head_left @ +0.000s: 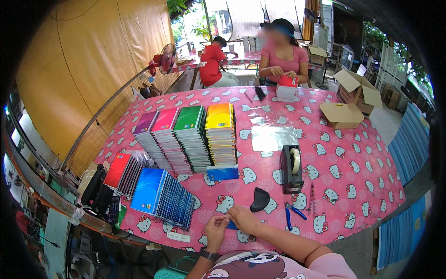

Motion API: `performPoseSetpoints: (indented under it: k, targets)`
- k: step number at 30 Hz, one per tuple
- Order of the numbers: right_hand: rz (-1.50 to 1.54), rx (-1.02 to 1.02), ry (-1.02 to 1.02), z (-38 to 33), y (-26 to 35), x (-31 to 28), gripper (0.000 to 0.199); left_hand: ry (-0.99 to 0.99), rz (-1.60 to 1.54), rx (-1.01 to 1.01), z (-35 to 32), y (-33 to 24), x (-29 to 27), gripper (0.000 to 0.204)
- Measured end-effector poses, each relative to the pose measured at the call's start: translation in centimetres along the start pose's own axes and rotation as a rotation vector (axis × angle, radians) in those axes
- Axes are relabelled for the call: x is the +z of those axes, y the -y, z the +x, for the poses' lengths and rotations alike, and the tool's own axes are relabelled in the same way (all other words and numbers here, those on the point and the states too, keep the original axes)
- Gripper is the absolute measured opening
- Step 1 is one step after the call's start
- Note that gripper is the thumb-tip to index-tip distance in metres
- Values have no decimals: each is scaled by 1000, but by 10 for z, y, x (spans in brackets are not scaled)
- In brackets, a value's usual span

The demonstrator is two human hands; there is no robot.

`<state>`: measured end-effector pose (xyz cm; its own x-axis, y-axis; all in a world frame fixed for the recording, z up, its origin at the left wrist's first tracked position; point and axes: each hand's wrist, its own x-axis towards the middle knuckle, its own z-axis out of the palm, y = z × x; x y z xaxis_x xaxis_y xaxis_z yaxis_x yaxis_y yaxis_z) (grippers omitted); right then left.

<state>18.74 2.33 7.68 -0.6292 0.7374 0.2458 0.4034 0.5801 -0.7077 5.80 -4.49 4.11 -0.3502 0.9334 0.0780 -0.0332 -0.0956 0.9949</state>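
from the head view, the left hand [216, 229] and right hand [242, 218] meet at the near edge of the pink table [353, 176], fingers of both pinched shut on a small blue piece [232, 225] held between them, close to the body where it is easy to see. stacks of notebooks [190, 135] sit within reach on the left, while the tape dispenser [291, 168] and blue pliers [293, 214] lie handy by the right hand.

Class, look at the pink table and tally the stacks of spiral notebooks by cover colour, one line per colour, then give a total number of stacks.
Purple stack: 1
Pink stack: 1
Green stack: 1
Yellow stack: 1
Red stack: 1
Blue stack: 1
Total: 6 stacks
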Motion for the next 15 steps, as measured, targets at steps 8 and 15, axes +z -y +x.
performPoseSetpoints:
  k: [8, 15]
  targets:
    - [320, -59, -3, 1, 4, -16, 19, 166, 487, 339, 10, -53, -7, 31]
    - [175, -193, -41, 6, 46, -52, 12, 198, 550, 342, -3, -83, -1, 49]
